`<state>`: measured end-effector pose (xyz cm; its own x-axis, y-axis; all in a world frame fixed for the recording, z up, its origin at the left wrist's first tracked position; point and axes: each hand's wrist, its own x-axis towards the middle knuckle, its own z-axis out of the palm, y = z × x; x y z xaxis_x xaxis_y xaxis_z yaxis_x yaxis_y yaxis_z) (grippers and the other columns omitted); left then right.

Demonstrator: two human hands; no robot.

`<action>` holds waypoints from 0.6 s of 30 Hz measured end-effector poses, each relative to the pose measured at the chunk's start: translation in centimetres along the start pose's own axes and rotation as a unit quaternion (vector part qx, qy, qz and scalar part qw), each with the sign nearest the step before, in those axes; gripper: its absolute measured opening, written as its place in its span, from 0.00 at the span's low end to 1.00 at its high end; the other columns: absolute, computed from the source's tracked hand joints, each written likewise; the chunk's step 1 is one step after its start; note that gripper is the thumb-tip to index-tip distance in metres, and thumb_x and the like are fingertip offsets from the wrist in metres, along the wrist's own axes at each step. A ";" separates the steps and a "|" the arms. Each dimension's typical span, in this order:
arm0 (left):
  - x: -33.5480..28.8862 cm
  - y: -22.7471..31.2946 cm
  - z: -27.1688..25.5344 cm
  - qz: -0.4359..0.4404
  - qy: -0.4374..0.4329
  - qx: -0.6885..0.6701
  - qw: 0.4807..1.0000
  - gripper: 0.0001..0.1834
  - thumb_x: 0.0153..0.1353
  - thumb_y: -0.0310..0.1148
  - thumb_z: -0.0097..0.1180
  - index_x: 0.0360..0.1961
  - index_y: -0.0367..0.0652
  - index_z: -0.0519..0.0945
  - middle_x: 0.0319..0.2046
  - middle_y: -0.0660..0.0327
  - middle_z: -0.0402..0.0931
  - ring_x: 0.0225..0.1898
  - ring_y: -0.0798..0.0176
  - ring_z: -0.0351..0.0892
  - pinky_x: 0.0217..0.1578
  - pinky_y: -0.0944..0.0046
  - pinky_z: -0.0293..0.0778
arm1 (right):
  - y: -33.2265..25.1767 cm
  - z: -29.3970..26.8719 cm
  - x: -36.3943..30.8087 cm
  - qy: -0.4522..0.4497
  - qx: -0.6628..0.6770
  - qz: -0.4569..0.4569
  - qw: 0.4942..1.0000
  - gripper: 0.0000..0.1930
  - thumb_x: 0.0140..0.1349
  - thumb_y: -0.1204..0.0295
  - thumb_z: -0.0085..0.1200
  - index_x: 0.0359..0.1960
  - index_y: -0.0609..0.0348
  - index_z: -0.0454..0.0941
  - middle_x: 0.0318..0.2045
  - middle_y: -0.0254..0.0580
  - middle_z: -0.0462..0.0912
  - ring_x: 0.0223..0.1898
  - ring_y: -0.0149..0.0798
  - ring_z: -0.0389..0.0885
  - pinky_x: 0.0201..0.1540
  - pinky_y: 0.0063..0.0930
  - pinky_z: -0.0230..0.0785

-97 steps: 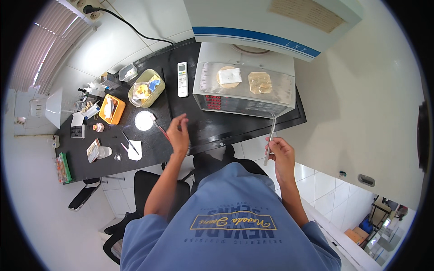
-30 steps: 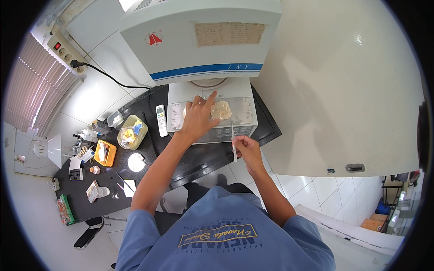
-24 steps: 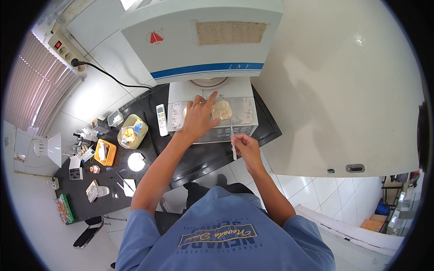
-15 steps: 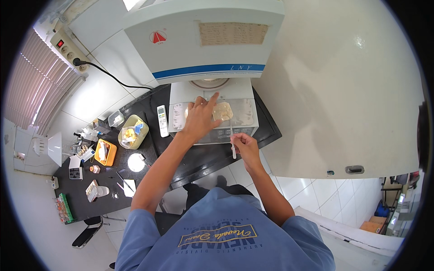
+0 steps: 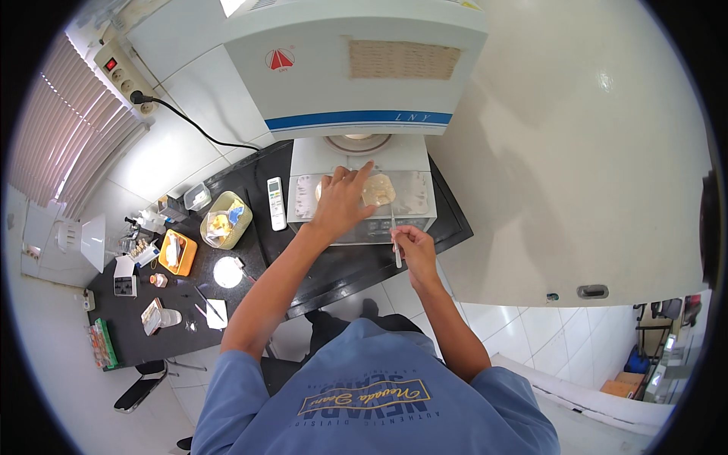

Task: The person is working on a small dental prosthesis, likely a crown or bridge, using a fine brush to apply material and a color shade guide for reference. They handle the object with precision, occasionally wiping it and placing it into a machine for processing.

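Observation:
Fingers spread, my left hand (image 5: 343,201) rests over the white front deck (image 5: 412,155) of a bench-top furnace, index finger stretched toward the round firing platform. Beside its thumb sits a cream, flat round-cornered pad (image 5: 379,189), partly behind the hand. Small pieces seem to lie on it, too small to name. My right hand (image 5: 415,252) pinches a slim silver handheld tool (image 5: 397,256) upright between thumb and fingers. Its thin tip reaches the pad's near right edge; whether it touches I cannot tell. The platform (image 5: 358,144) is partly hidden under the furnace head (image 5: 356,83).
A white remote control (image 5: 276,203) lies left of the furnace on the black counter (image 5: 303,284). Farther left stand a pale green basket (image 5: 227,220), an orange tray (image 5: 177,253) and small containers. A large white cabinet (image 5: 576,167) rises on the right. A black cable (image 5: 201,130) runs behind.
The whole view has shifted slightly, moving the furnace a little to the right in the picture. Both hands keep nearly the same pose, and the tool stays in my right hand.

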<state>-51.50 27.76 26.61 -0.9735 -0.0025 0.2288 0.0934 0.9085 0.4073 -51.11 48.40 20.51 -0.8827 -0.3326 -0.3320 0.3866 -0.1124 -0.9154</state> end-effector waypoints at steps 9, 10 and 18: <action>-4.5 0.7 -2.3 0.001 0.164 -0.141 0.976 0.29 0.56 0.27 0.64 0.61 0.41 0.75 0.46 0.52 0.81 0.46 0.52 0.77 0.45 0.58 0.71 | -1.4 -0.1 -0.2 0.014 -0.004 -0.003 1.000 0.07 0.64 0.73 0.59 0.40 0.63 0.82 0.27 0.30 0.80 0.25 0.22 0.74 0.27 0.17 0.61; -6.2 0.9 -2.0 -0.026 0.186 -0.160 0.969 0.26 0.57 0.25 0.62 0.58 0.41 0.77 0.44 0.53 0.82 0.43 0.55 0.78 0.41 0.60 0.72 | -1.8 0.0 -0.3 0.017 -0.007 -0.001 1.000 0.06 0.64 0.74 0.59 0.39 0.64 0.82 0.26 0.31 0.80 0.25 0.23 0.74 0.27 0.17 0.62; -19.8 3.7 8.4 -0.248 0.102 -0.325 0.907 0.15 0.61 0.22 0.57 0.49 0.39 0.81 0.35 0.58 0.85 0.33 0.59 0.80 0.34 0.61 0.76 | -2.4 -0.7 0.1 0.004 -0.012 0.002 1.000 0.05 0.63 0.74 0.58 0.37 0.63 0.81 0.25 0.29 0.79 0.23 0.22 0.72 0.27 0.16 0.58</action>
<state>-33.62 34.69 16.21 -0.8765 -0.4814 0.0071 -0.1772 0.3363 0.9249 -52.29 49.32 22.52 -0.8829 -0.3264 -0.3375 0.3842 -0.0890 -0.9190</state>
